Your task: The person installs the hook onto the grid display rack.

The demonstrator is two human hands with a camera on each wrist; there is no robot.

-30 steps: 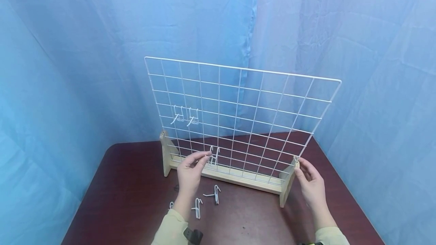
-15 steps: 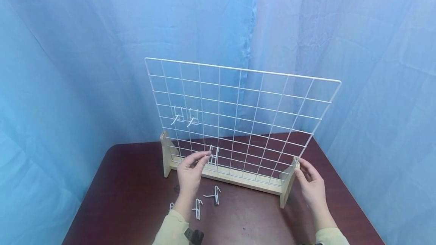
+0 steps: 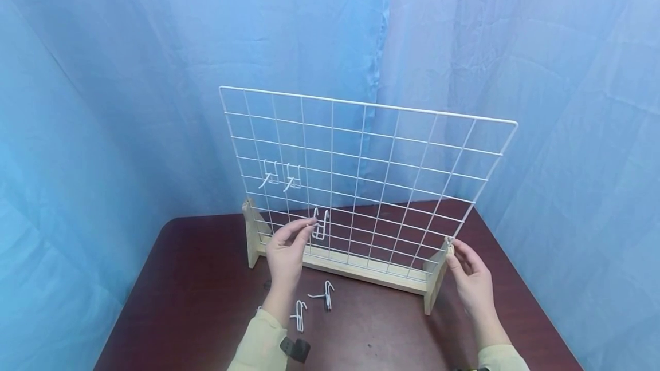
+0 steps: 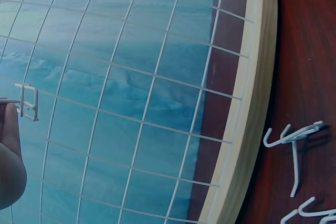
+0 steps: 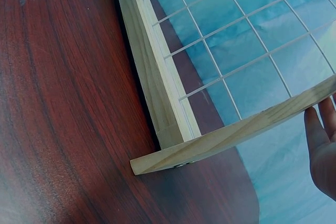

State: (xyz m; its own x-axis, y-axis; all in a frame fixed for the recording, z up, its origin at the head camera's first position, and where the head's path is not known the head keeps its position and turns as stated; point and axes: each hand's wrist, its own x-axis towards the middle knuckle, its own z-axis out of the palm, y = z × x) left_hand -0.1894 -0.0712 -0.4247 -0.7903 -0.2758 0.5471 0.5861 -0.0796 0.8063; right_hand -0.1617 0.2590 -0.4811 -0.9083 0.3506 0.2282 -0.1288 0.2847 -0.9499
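The left hand pinches a white wire two-pronged hook before the white wire grid panel; the right hand grips the pale wooden end support. Tilted prongs could miss the wire and slip. Loose white wire hooks crowd the left forearm; dark red tabletop leaves room rightward.

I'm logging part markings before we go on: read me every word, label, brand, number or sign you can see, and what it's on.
None: no readable text in any view.
Wire grid, wooden stand, table: no lettering visible.
Hook in the left hand, loose hooks: no lettering visible; anything tiny would be unreadable.
Dark wristband: too small to tell.
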